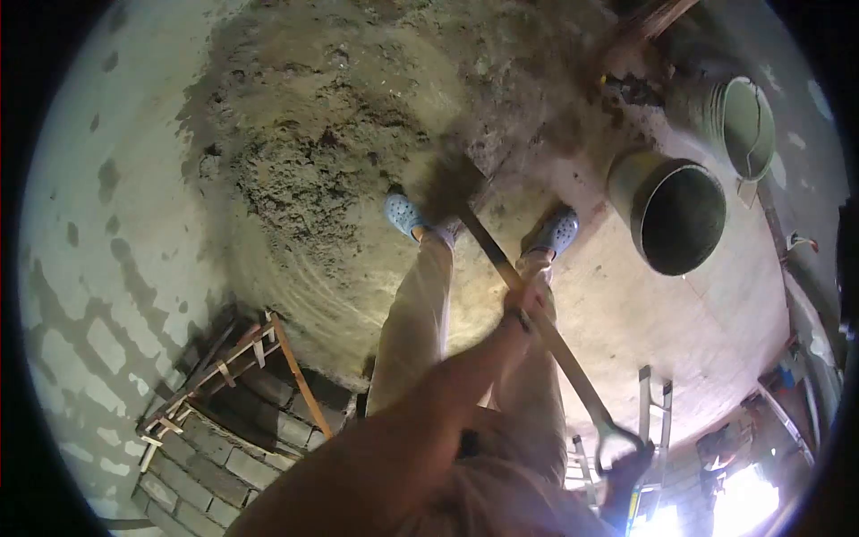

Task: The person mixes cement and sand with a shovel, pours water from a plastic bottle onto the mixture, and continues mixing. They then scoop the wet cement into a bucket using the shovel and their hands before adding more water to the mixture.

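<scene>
A long-handled shovel slants across the view, its blade low on the floor between my feet and somewhat blurred. My left hand is wrapped round the middle of the shaft. At the near end, my right hand is closed on the D-shaped grip; it is dark and partly in shadow. A heap of wet grey mortar or concrete mix lies on the floor to the left of the blade. My feet, in light blue clogs, stand on either side of the shovel.
Two buckets stand on the right: a nearer one with a dark inside and a pale one behind it. At lower left, a wooden frame stands by grey blocks. A ladder is at lower right. A patchy wall rises on the left.
</scene>
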`<state>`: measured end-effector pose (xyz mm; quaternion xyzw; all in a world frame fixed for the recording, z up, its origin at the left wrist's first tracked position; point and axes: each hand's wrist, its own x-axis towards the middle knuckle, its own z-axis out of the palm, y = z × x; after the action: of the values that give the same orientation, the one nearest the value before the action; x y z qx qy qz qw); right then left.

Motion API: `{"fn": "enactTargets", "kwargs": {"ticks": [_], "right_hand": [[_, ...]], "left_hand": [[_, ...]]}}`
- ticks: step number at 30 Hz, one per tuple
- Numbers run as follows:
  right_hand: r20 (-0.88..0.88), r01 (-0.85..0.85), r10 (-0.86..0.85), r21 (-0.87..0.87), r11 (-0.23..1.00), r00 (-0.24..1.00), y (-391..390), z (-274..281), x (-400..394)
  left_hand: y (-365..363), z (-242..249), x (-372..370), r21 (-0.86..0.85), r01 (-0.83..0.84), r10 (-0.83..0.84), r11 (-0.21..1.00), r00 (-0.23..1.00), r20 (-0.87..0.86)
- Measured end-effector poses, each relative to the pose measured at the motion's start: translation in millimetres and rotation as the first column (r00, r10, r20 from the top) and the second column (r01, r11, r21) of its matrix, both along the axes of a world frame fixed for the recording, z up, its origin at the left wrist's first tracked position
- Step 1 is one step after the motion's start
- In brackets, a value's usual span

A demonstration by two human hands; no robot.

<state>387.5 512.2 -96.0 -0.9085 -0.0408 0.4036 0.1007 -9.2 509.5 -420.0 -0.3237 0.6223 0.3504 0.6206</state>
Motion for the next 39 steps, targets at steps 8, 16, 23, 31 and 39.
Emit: {"fn": "enactTargets", "kwargs": {"ticks": [8,16,23,31,39], "right_hand": [[-0.303,-0.112,0.266,0.442,0.890,0.915,84,-63,-234],[0.260,-0.510,0.894,0.747,-0.426,-0.365,99,-25,-270],[-0.514,-0.238,0.564,0.566,0.789,0.646,147,14,-152],[0.061,0.128,-0.138,0.135,0.982,0.989,47,64,-6],[0.143,0.056,-0.078,0.151,0.987,0.987,79,1,-64]], "left_hand": [[66,-25,-227,0.217,-0.307,0.341,0.927,0.929,-0.143],[107,79,-291,0.331,-0.114,0.189,0.937,0.961,-0.202],[183,138,-217,0.514,-0.374,0.438,0.772,0.899,-0.005],[145,35,47,0.132,-0.051,0.044,0.990,0.998,0.051],[152,-42,33,0.175,-0.169,0.118,0.970,0.955,0.272]]}}
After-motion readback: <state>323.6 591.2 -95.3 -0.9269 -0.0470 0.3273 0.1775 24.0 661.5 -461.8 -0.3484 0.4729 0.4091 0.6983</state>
